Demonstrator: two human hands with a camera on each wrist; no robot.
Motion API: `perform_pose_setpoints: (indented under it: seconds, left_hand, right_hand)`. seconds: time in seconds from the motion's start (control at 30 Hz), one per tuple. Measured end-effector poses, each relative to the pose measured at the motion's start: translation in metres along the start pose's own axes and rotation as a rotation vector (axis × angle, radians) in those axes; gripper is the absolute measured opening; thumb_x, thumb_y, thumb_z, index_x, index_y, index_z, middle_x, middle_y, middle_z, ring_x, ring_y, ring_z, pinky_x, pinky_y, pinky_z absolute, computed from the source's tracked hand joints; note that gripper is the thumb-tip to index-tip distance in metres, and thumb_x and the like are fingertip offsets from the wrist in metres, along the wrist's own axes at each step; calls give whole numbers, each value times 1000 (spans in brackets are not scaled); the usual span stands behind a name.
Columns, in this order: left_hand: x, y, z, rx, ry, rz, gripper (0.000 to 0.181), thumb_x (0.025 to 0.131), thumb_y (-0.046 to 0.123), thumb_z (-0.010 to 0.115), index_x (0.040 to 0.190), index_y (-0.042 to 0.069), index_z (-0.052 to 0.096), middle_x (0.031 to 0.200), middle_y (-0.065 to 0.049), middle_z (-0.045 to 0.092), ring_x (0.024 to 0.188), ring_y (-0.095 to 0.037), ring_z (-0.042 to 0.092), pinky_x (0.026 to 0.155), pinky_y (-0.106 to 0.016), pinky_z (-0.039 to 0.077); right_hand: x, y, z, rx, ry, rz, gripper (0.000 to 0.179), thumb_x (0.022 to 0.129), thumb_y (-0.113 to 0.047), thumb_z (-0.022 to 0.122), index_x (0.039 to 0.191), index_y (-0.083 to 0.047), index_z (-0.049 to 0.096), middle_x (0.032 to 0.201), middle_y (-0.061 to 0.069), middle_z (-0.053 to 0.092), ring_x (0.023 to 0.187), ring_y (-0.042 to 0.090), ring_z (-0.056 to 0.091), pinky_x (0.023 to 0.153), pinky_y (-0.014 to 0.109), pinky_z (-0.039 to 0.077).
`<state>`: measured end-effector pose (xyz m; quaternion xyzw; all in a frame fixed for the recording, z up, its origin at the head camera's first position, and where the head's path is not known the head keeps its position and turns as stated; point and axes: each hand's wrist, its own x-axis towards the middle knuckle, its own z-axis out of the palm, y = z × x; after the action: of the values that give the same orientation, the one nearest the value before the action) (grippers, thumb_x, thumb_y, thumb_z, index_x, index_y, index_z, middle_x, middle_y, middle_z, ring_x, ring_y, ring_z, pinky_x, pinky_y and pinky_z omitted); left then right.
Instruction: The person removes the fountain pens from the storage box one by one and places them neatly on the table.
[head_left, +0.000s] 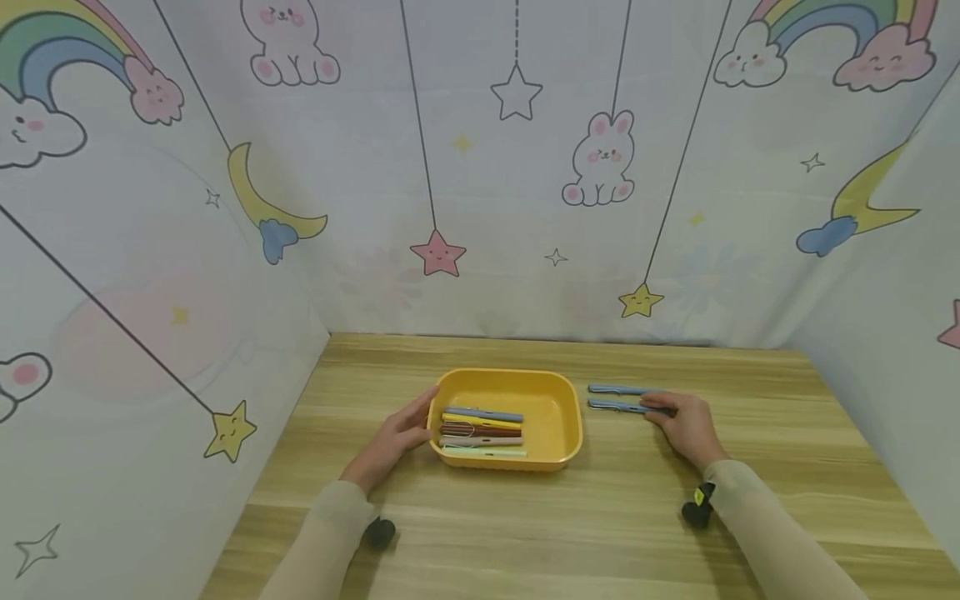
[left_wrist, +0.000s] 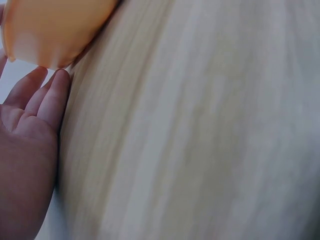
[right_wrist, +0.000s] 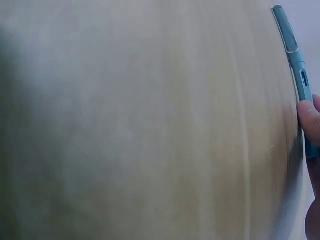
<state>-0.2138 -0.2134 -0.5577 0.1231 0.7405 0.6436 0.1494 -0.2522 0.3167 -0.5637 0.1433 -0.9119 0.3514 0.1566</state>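
A yellow plastic tray (head_left: 551, 460) sits on the table with several capped pens lying in it: blue, yellow (head_left: 480, 422), dark red, beige and pale green. At its left end my left hand (head_left: 388, 442) touches the wall with fairly straight fingers; the left wrist view has these fingertips (left_wrist: 59, 82) against the tray's underside edge. To the right of the tray, two blue pens lie roughly parallel. My right hand (head_left: 688, 425) pinches the nearer blue pen (head_left: 617, 406) by its right end, thumb in front. The farther blue pen (head_left: 617, 389) lies just behind, its right end partly hidden by the hand.
The wood-grain table (head_left: 510, 533) meets a white cloth backdrop (head_left: 495, 192) printed with stars, rabbits and moons behind and on both sides. Black wrist devices (head_left: 697, 507) hang under both sleeves.
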Motion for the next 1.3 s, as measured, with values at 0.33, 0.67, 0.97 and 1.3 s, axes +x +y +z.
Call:
perform_pose_setpoints:
  seconds: [0.33, 0.67, 0.97, 1.3]
  left_hand:
    - [0, -1, 0, -7, 1, 13, 70, 104, 17, 64, 166, 31, 34, 173, 3, 26, 158, -29, 27, 126, -48, 26]
    - [-1, 2, 2, -13, 2, 15, 70, 105, 14, 62, 166, 29, 33, 173, 0, 25, 158, -31, 25, 125, -52, 27]
    - [-1, 2, 2, -14, 2, 15, 70, 104, 14, 62, 166, 29, 33, 173, 0, 26, 158, -32, 27, 125, -51, 28]
    - [0, 2, 2, -10, 1, 18, 70, 105, 14, 62, 166, 29, 33, 173, 1, 27, 157, -30, 28, 124, -48, 30]
  right_hand:
    - [1, 1, 1, -22, 5, -34, 32, 83, 8, 83, 114, 0, 79, 99, 12, 81, 94, 36, 78, 82, 49, 62]
    - [2, -2, 0, -44, 17, -63, 31, 82, 9, 83, 112, 1, 80, 98, 12, 81, 93, 38, 77, 84, 55, 61]
    - [3, -2, 0, -41, 13, -56, 32, 82, 10, 82, 113, 3, 79, 99, 14, 81, 93, 38, 77, 83, 54, 61]
    - [3, -1, 0, -46, 13, -47, 32, 83, 8, 83, 114, 2, 79, 99, 13, 81, 94, 38, 77, 84, 55, 60]
